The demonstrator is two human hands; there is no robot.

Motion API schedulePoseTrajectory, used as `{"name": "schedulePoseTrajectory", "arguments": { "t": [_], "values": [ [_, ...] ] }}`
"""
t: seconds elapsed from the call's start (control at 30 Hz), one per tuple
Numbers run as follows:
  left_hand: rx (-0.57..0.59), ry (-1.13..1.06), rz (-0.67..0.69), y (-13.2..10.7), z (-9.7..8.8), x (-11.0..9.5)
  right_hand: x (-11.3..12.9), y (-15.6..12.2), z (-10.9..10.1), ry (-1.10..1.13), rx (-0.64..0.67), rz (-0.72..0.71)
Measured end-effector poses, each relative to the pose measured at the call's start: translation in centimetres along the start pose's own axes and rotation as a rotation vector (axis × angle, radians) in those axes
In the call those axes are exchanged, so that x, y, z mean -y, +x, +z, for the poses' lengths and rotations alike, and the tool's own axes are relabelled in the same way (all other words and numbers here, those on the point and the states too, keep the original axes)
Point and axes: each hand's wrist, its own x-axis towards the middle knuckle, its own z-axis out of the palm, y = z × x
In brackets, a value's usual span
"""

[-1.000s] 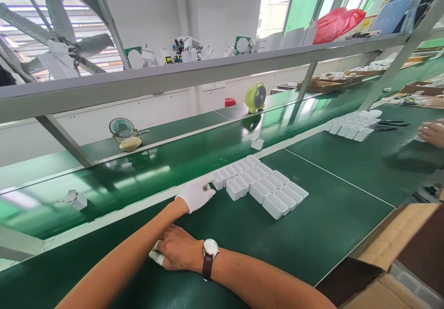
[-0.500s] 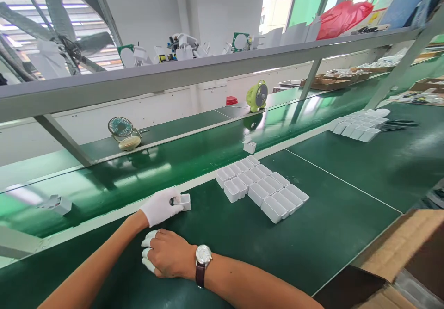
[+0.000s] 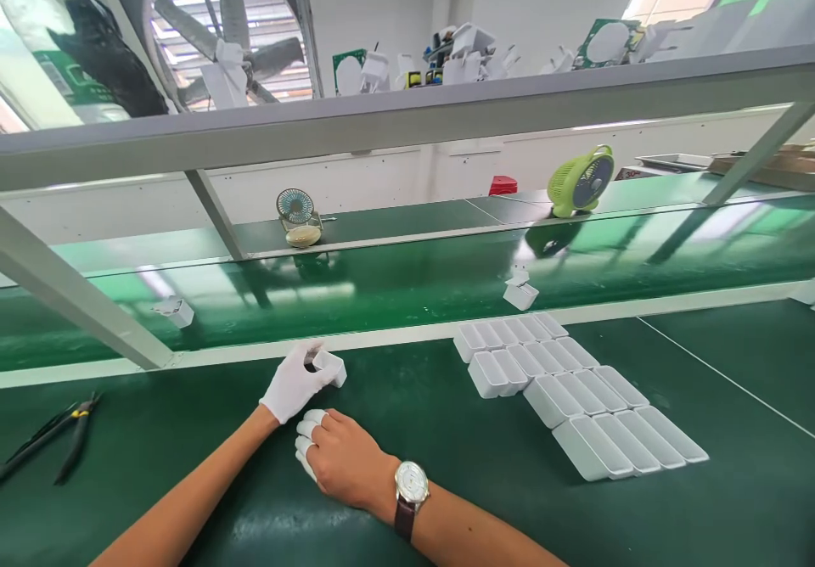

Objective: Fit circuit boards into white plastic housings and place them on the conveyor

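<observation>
1. On the green bench mat (image 3: 446, 431), near its far edge, the left hand (image 3: 294, 384) in a white glove pinches one small white plastic case (image 3: 331, 367), fingers closed around it, just this side of the pale strip that borders the conveyor.
2. Just behind it, the right hand (image 3: 340, 457) rests on the mat as a loose fist, fingers curled together with white cots on the tips, holding nothing that I can see; a wristwatch (image 3: 411, 484) sits on that wrist.
3. One block of white cases (image 3: 566, 393) lies to the right, well apart from the hands: about twenty, packed side by side in rows, though the exact count is hard to tell.
4. Two more single white pieces ride the glossy green conveyor belt (image 3: 395, 287): one (image 3: 177, 310) at the left and one (image 3: 520, 294) at the right.
5. One pair of pliers (image 3: 54, 444) lies at the mat's left end.
6. Two small desk fans stand beyond the belt: a teal one (image 3: 296, 215) and a lime one (image 3: 581, 181).
7. One grey shelf (image 3: 407, 121) crosses overhead, cluttered with white parts, and one large wall fan (image 3: 229, 36) turns in the white wall behind.
</observation>
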Motion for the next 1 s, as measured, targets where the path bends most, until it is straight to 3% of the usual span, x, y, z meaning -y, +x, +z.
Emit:
{"name": "schedulePoseTrajectory", "arguments": {
  "t": [0.1,0.23,0.33,0.53,0.7,0.83,1.0],
  "values": [
    [0.025,0.060,-0.007,-0.1,0.4,0.1,0.0,0.0,-0.1,-0.012,-0.001,-0.007],
    [0.136,-0.042,0.061,0.2,-1.5,1.3,-0.1,-0.1,-0.2,0.005,0.003,0.001],
    [0.140,-0.060,0.067,0.2,-2.5,2.6,-0.1,-0.2,-0.2,0.031,0.031,0.001],
    [0.100,-0.008,0.131,0.4,-1.4,3.4,-0.1,-0.3,0.4,0.045,0.013,0.017],
    [0.027,-0.045,0.118,0.5,-0.8,3.9,-0.1,-0.1,-0.7,0.151,-0.168,0.051],
    [-0.083,-0.073,0.196,0.2,-0.7,4.2,-0.4,0.2,-1.7,0.134,-0.344,0.241],
    [-0.220,-0.138,0.245,-0.1,-0.8,4.0,-0.6,-0.2,-1.0,0.136,-0.298,0.435]
  ]
}}
